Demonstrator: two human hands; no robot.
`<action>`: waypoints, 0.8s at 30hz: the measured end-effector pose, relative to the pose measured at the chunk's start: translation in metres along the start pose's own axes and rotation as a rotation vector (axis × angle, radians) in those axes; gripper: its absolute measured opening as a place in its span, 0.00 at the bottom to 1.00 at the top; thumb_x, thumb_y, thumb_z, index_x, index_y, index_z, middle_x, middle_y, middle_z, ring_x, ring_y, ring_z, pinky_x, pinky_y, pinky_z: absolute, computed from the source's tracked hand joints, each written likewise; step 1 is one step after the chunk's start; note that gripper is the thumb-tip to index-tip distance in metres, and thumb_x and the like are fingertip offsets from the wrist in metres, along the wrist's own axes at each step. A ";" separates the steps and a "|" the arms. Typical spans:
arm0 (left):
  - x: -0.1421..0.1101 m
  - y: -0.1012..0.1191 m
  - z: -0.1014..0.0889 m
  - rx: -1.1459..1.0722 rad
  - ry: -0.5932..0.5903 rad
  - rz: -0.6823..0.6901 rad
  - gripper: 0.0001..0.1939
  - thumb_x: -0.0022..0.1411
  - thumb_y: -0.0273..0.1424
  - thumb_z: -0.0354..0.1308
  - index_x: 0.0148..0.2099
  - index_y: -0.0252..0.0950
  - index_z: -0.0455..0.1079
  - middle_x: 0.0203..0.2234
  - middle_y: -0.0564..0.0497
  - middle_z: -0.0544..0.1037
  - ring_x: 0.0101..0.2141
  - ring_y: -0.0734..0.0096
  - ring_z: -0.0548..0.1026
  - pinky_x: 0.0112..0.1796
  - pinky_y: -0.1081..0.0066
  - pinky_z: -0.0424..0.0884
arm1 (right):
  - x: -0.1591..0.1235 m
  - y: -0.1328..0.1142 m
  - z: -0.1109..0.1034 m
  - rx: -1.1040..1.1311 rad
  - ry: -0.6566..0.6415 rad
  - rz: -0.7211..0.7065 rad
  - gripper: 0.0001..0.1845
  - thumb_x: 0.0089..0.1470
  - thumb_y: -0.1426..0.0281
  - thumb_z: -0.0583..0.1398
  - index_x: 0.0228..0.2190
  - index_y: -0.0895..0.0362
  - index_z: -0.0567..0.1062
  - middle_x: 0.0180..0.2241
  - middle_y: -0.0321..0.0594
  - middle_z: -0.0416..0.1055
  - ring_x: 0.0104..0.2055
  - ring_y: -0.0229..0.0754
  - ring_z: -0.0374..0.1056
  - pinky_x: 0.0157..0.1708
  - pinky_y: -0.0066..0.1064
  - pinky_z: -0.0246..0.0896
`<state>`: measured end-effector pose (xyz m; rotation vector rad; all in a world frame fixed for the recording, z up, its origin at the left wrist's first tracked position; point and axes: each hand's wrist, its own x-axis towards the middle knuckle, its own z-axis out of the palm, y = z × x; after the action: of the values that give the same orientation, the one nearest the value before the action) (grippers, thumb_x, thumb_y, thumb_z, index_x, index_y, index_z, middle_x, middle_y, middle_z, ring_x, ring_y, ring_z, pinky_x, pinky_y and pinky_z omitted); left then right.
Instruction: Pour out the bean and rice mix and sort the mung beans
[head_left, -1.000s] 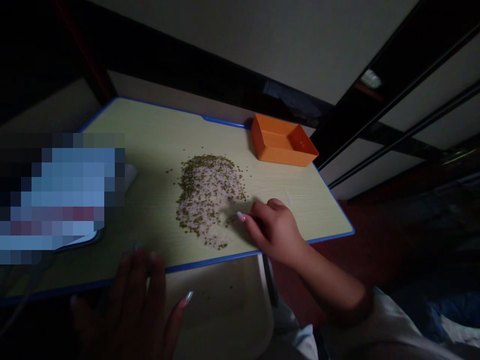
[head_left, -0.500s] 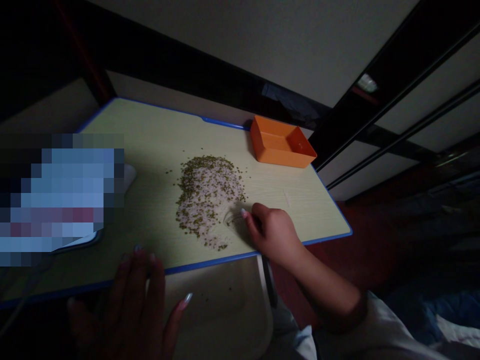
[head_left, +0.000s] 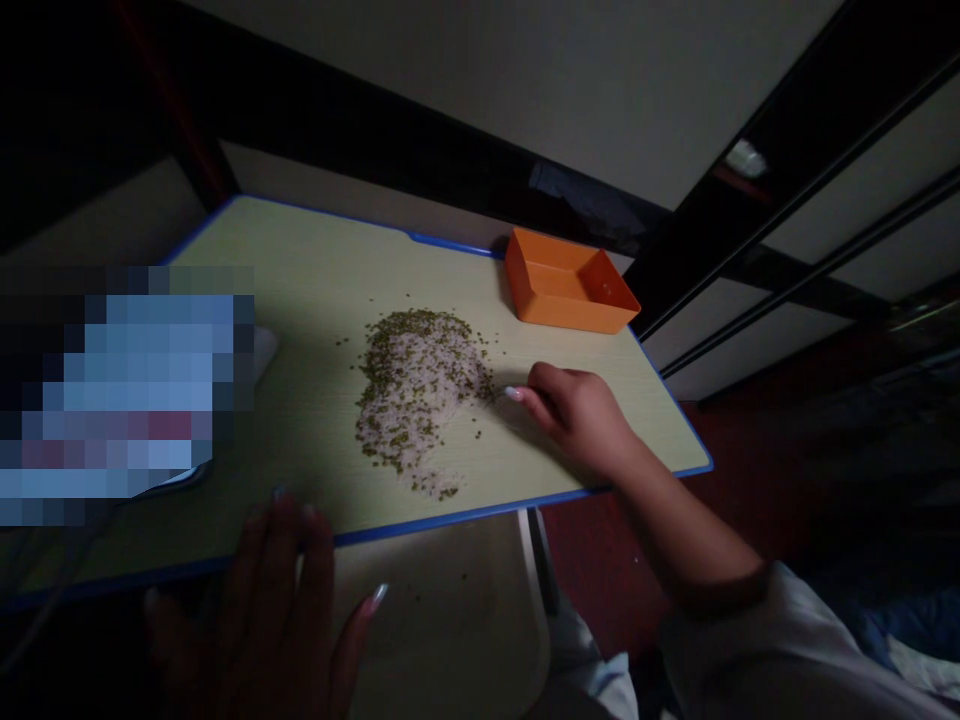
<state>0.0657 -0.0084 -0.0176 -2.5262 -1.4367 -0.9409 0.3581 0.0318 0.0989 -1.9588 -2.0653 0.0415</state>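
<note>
A spread pile of small green beans mixed with pale, rice-like grains [head_left: 420, 375] lies on the light wooden-look table [head_left: 315, 260]. At the pile's right edge is my right hand [head_left: 581, 415], its thumb and fingers pinched together. Something thin and dark shows at the fingertips, too small to name. A few loose beans [head_left: 478, 434] lie below that hand. My left hand [head_left: 277, 590] is dim, with fingers outstretched and apart, at the table's front edge and partly over a pale tray. It holds nothing that I can see.
An orange open box [head_left: 570, 290] stands at the table's back right corner. At left is a pixelated, bright screen-like object [head_left: 150, 370] with cables near it. Below the front edge sits the pale tray [head_left: 450, 640] with a few dark specks. Cabinet panels [head_left: 525, 90] rise behind.
My right hand has moved right and away from me, from the pile's lower gap to its right edge. Grains there have shifted up with it. My left hand stays nearly still.
</note>
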 end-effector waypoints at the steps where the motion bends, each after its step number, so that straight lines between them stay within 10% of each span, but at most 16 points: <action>1: 0.000 0.000 0.001 0.033 0.005 0.028 0.38 0.61 0.37 0.53 0.68 0.31 0.45 0.68 0.33 0.54 0.69 0.54 0.49 0.67 0.40 0.35 | 0.007 0.002 -0.002 -0.082 -0.027 -0.044 0.21 0.65 0.56 0.50 0.29 0.57 0.70 0.22 0.37 0.65 0.23 0.36 0.55 0.27 0.30 0.39; 14: 0.006 0.001 -0.003 0.043 0.043 0.089 0.36 0.62 0.36 0.51 0.68 0.28 0.45 0.68 0.31 0.53 0.70 0.56 0.46 0.66 0.37 0.38 | 0.031 0.020 0.019 -0.259 -0.090 -0.556 0.36 0.67 0.48 0.38 0.30 0.58 0.73 0.22 0.39 0.67 0.25 0.39 0.59 0.29 0.33 0.44; 24: 0.002 0.000 -0.004 -0.027 0.004 0.012 0.39 0.60 0.36 0.54 0.69 0.34 0.44 0.67 0.33 0.54 0.68 0.46 0.52 0.63 0.32 0.51 | 0.012 0.017 0.015 -0.192 -0.128 -0.634 0.32 0.67 0.49 0.43 0.29 0.57 0.73 0.21 0.37 0.66 0.25 0.38 0.58 0.29 0.32 0.45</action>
<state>0.0649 -0.0083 -0.0128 -2.5482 -1.4152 -0.9692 0.3707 0.0478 0.0832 -1.3277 -2.7664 -0.1747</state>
